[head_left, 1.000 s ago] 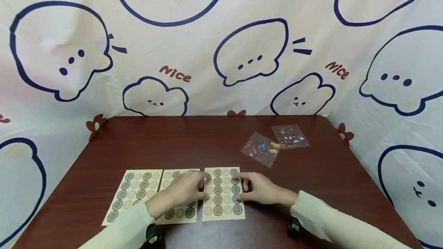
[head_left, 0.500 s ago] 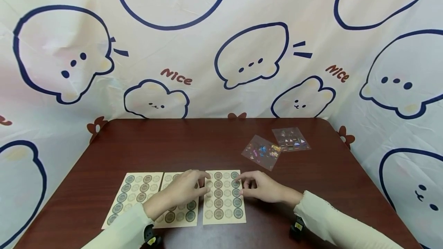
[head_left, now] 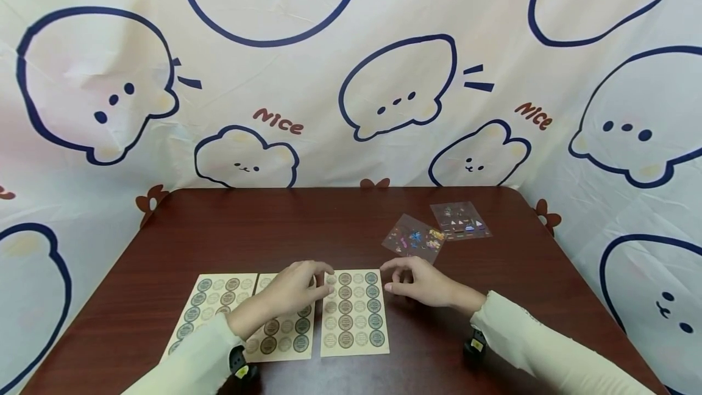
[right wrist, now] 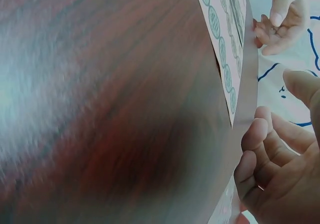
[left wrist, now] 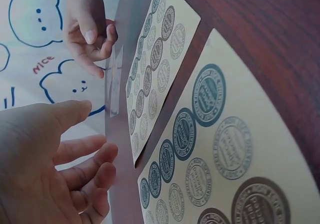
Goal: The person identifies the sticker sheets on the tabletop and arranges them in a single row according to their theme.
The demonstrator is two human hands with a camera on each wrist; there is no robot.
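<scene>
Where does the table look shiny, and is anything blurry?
Right wrist view: pale glare at the left edge of the table, its wood grain blurred, a soft dark patch lower down; head view: a fainter sheen near the bottom middle; left wrist view: the nearest sticker sheet looks fairly sharp.

The red word "Nice" point(head_left: 278, 121) can be read twice on the pale cloth point(head_left: 323, 90) behind the table point(head_left: 307, 224), while the small lettering point(left wrist: 233, 146) on the round stickers point(left wrist: 208, 95) of the sheets point(left wrist: 267, 144) lying on it is too unclear to read surely.
</scene>
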